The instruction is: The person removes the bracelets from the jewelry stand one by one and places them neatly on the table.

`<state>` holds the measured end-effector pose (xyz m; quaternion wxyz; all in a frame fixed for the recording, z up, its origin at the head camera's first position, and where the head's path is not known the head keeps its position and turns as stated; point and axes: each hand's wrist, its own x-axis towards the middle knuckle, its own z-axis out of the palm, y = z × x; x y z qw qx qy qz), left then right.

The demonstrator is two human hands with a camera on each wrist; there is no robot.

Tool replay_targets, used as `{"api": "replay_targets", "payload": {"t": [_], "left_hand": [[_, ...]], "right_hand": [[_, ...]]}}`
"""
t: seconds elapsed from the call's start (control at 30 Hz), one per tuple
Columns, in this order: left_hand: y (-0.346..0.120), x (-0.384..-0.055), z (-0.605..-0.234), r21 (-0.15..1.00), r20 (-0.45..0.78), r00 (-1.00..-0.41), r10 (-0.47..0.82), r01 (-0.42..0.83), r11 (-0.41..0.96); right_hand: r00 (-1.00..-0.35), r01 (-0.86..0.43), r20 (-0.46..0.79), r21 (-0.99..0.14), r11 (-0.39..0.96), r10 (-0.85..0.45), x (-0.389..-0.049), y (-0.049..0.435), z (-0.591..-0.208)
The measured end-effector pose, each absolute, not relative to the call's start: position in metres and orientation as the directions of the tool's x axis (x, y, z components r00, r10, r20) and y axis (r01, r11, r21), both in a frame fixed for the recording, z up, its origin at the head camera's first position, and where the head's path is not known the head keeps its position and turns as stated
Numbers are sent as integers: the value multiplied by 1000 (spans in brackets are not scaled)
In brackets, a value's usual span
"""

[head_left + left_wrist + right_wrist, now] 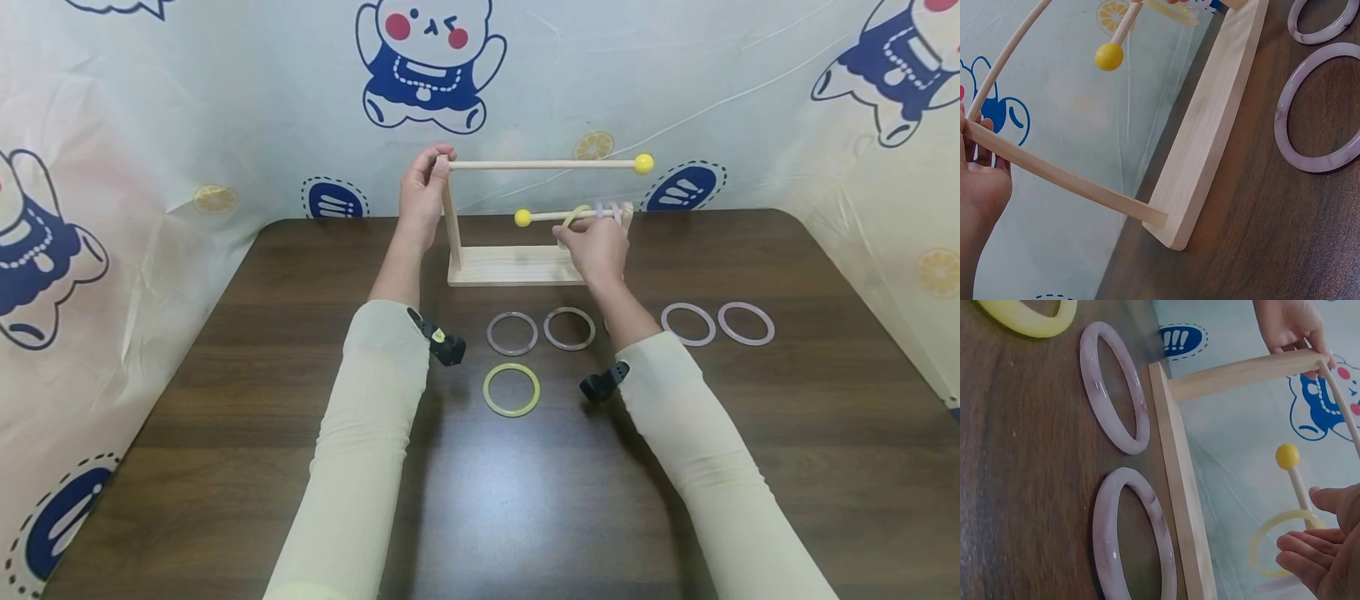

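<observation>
My left hand [425, 192] grips the top corner of a wooden bangle stand [517, 267], thumb in front and fingers behind the left post. A yellow-green bangle [1257, 540] hangs around the stand's lower rod [1299, 490], which ends in a yellow ball [522, 217]. My right hand [598, 248] is at this bangle; its fingers [1304, 553] are nearly straight, overlapping the ring, with the thumb apart from them. Pale purple bangles [617, 212] sit farther along the same rod, close to the right post. The upper rod [540, 165] bears no bangle.
On the brown table [300, 417], two pale purple bangles [512, 314] lie in front of the stand, and two more [746, 342] lie to the right. Nearer me is a yellow-green bangle [512, 414]. A printed curtain [262, 108] hangs behind the table.
</observation>
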<state>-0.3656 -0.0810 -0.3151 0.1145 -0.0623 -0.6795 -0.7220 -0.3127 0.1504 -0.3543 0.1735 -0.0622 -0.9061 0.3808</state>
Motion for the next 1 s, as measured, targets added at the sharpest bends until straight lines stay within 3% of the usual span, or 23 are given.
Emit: {"api": "replay_targets", "payload": {"t": [1.0], "left_hand": [[-82,-364,-314,966,245,-967,-74,250,-70]], "right_hand": [[-890,18,296,-736,676,346,-322,146,-372]]}}
